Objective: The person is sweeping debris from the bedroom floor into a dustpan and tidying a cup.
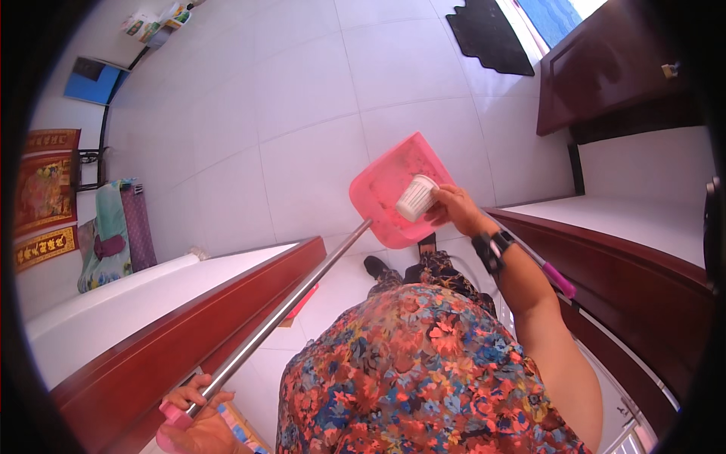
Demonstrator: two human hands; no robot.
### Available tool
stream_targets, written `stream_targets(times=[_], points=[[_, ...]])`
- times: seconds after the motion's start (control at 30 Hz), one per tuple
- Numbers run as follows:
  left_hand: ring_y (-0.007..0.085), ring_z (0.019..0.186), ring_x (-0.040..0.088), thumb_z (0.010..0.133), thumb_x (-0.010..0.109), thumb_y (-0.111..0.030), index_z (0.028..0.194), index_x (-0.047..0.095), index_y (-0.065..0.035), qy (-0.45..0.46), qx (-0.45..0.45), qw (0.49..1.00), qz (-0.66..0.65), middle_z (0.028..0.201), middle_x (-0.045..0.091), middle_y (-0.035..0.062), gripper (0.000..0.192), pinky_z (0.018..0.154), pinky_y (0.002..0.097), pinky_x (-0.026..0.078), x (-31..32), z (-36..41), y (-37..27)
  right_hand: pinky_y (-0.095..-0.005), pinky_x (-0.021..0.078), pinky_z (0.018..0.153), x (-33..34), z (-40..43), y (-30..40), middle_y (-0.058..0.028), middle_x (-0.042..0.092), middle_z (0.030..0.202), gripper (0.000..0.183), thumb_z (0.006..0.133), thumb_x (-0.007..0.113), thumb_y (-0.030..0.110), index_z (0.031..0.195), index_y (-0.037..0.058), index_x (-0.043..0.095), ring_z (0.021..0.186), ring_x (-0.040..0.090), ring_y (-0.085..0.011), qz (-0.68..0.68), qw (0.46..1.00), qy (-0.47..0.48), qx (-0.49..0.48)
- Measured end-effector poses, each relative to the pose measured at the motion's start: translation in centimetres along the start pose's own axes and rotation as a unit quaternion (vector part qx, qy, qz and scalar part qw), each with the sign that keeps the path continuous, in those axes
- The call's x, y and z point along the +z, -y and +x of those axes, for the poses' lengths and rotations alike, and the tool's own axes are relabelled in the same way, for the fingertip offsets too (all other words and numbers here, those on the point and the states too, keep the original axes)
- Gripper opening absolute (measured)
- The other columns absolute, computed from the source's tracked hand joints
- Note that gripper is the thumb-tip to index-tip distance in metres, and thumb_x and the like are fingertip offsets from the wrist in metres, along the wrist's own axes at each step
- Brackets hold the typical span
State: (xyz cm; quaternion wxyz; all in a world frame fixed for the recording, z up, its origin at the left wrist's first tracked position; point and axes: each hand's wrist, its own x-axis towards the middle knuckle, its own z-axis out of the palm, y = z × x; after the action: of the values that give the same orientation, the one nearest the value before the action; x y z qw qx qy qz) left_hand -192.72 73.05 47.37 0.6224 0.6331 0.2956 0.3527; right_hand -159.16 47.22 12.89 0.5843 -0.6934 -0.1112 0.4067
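My left hand (198, 420) is at the lower left, its fingers loosely around the pink-ended top of a metal handle (283, 309). That handle runs down to a pink plastic dustpan (366, 184) in front of my feet. Dark dirt specks are scattered over the pan's inside. In my right hand (458, 211) is a white disposable cup (416, 200) with printing on its side, tilted above the dustpan. Thumb and fingers pinch it at the right side. Whether the cup touches the pan I cannot tell.
Dark red wooden panels flank me at left (187, 323) and right (612, 244). A thin pole with a purple grip (558, 280) slants beside my right forearm. Ahead is pale tiled floor (306, 113), with a black mat (490, 37) at the far right and draped cloths (116, 232) at left.
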Motion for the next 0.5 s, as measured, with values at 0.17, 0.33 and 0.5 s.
stream_targets(times=[0.17,0.33,0.5], points=[[0.0465,0.097,0.053,0.084,0.05,-0.056,0.098,0.06,-0.0054,0.0,-0.028,0.991,-0.133,0.091,0.061,0.0144,0.053,0.072,0.0626,0.049,-1.8,-0.7,-1.6,-0.0365,0.0492,0.055,-0.2,1.9,-3.5,-0.0084,0.059,0.074,0.042,0.094,0.037,0.043,0.104,0.0067,0.056,0.062,0.058,-0.0178,0.448,0.866,0.131,0.181],[0.0459,0.096,0.05,0.083,0.051,-0.057,0.104,0.059,-0.0097,-0.008,0.01,0.998,-0.065,0.093,0.06,0.0104,0.052,0.068,0.0596,0.05,-3.1,-0.8,-4.0,-0.0334,0.0448,0.051,-1.2,2.5,-4.4,-0.0027,0.049,0.065,0.038,0.09,0.049,0.043,0.1,0.0063,0.055,0.052,0.049,-0.0145,0.471,0.847,0.074,0.235],[0.0446,0.095,0.048,0.083,0.05,-0.058,0.11,0.057,-0.0116,0.061,0.003,0.997,-0.042,0.094,0.059,0.0079,0.055,0.064,0.0578,0.05,-2.6,-0.2,-5.8,-0.0309,0.0425,0.047,-1.8,3.8,-6.6,-0.0036,0.049,0.067,0.034,0.09,0.05,0.039,0.095,0.0053,0.052,0.054,0.048,-0.0125,0.269,0.906,-0.255,0.203]])
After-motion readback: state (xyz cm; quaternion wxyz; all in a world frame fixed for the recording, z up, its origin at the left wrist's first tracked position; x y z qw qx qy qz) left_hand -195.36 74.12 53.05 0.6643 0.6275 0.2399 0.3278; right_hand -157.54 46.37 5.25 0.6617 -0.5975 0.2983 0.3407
